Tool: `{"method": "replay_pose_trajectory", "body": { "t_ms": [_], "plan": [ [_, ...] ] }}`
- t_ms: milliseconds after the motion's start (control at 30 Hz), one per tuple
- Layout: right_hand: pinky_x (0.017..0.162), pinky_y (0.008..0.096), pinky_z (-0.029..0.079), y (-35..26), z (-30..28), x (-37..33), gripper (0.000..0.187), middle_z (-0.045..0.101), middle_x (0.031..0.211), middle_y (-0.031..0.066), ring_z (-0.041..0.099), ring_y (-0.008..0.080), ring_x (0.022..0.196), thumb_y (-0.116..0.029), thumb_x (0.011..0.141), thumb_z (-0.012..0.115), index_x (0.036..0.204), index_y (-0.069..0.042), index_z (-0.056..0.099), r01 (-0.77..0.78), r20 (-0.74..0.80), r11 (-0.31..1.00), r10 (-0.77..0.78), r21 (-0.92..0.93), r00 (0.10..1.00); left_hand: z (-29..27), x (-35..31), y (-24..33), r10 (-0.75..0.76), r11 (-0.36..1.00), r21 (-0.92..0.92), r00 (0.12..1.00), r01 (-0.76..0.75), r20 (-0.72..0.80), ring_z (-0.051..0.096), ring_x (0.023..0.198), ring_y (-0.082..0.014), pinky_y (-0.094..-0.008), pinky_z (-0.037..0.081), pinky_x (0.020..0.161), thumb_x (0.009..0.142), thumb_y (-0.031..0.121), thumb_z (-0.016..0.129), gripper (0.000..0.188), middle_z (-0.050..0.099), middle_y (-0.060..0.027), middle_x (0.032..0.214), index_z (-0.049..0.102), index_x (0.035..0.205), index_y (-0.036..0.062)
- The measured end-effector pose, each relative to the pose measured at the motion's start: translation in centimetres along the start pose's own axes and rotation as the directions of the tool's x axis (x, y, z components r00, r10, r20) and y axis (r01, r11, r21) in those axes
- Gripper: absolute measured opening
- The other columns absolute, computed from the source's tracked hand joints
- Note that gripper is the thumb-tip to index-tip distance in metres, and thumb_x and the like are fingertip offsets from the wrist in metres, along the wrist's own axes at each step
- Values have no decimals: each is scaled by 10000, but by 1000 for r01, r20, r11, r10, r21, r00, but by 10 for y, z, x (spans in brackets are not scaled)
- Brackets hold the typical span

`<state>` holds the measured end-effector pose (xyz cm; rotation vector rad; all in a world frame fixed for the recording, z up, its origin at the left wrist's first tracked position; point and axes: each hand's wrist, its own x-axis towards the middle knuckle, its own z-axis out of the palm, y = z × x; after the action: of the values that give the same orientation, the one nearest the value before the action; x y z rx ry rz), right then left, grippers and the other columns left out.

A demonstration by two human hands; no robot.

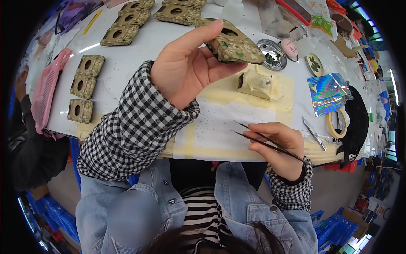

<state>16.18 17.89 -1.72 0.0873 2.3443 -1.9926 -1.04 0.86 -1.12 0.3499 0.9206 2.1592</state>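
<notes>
My left hand [186, 63] is raised over the table, thumb and fingers closed round a camouflage-patterned block [237, 46] with a dark round opening. Lower down, my right hand [277, 146] pinches a pair of dark tweezers [270, 143]; their two tips stand apart over a white paper sheet [228, 135] sprinkled with tiny dark specks. Beneath the held block, a cream taped block [259, 84] rests at the sheet's far edge. A round metal dish [272, 53] with small dark green bits lies to its right.
Several matching camouflage blocks [86, 67] sit at the left and far left. To the right are an oval dish [314, 64], a shiny holographic pouch [327, 93], a craft knife [314, 133] and a tape roll [337, 123]. A pink mesh basket [50, 93] stands by the left edge, near another person's dark sleeve [29, 110].
</notes>
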Motion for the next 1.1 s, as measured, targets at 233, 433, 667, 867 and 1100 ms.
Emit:
{"method": "replay_pose_trajectory", "body": {
  "t_ms": [233, 433, 667, 867, 1100],
  "plan": [
    [721, 268, 485, 9, 5, 18, 186, 670, 867, 127, 629, 183, 786, -38, 768, 678, 941, 30, 670, 84, -96, 993, -92, -83, 991, 3, -3, 2, 7, 1000, 25, 1000, -7, -26, 513, 1163, -285, -397, 466, 982, 979, 263, 358, 414, 515, -174, 1243, 395, 1264, -36],
    [711, 250, 481, 12, 13, 23, 152, 666, 853, 100, 619, 140, 773, -74, 833, 644, 939, 34, 646, 31, -68, 999, -30, 10, 997, -1, 0, -1, 17, 999, -33, 1000, -17, -10, 561, 1086, -257, -387, 494, 938, 949, 241, 428, 361, 559, -153, 1160, 453, 1193, -24],
    [649, 213, 462, 16, 22, 31, 134, 639, 782, 63, 586, 90, 727, -94, 864, 625, 918, 28, 612, 15, -98, 1000, -17, -19, 995, -9, 5, -6, 40, 988, -150, 999, -38, 15, 627, 956, -223, -371, 536, 858, 897, 212, 547, 280, 627, -140, 1004, 542, 1058, -18],
    [647, 205, 471, 17, 23, 32, 127, 640, 794, 64, 596, 92, 732, -79, 873, 609, 923, 38, 605, 1, -93, 999, -6, -54, 996, -16, 2, -7, 120, 928, -371, 959, -16, 258, 634, 936, -221, -365, 537, 847, 893, 211, 546, 271, 637, -135, 980, 552, 1043, -14],
    [685, 207, 483, 16, 25, 33, 121, 642, 812, 74, 609, 100, 774, -61, 884, 590, 932, 50, 597, -18, -99, 1000, 16, -21, 995, -21, 2, -10, 139, 905, -425, 935, 14, 327, 638, 925, -222, -360, 535, 844, 886, 217, 550, 271, 642, -135, 970, 558, 1033, -11]
  ]
}}
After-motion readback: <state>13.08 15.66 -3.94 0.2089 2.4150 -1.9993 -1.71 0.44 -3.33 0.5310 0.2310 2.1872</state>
